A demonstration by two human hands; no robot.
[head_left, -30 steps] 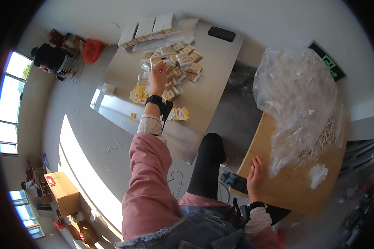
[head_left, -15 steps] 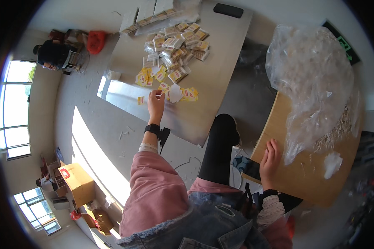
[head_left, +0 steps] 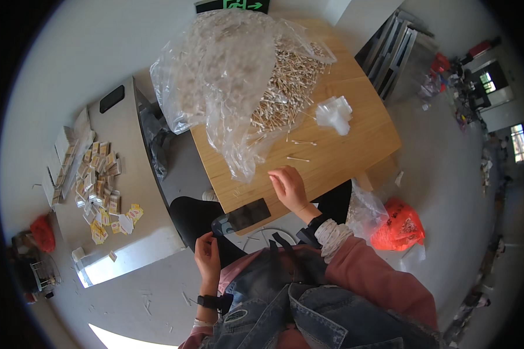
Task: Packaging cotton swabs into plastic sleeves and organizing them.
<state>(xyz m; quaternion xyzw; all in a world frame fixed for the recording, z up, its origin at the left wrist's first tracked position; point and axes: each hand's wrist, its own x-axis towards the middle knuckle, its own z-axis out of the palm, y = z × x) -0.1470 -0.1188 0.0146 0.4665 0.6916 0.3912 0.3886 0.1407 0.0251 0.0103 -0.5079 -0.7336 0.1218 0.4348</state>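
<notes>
My left hand [head_left: 207, 256] is beside the near left corner of the wooden table, close to a dark phone [head_left: 247, 216] lying at its edge. Its fingers are bent together, and what they may hold is too small to make out. Over the wooden tabletop [head_left: 355, 157] hovers my right hand [head_left: 289, 187], fingers loosely bent, thumb slightly apart, nothing visible in it. Beyond it, a large clear plastic bag [head_left: 215, 75] lies with a heap of cotton swabs [head_left: 288, 87] spilling from its side. A few loose cotton swabs [head_left: 298, 159] lie nearer, and small clear plastic bags [head_left: 334, 114] sit to the right.
On the metal table [head_left: 140, 215] at left lie packed swab packets [head_left: 96, 177], yellow-and-white cards [head_left: 99, 230] and another dark phone [head_left: 112, 99]. A red plastic bag [head_left: 397, 225] stands on the floor at right, beside a clear bag [head_left: 364, 209].
The view has turned right to face the wooden table. My left hand has left the cards on the metal table; my right hand has lifted off the wooden tabletop.
</notes>
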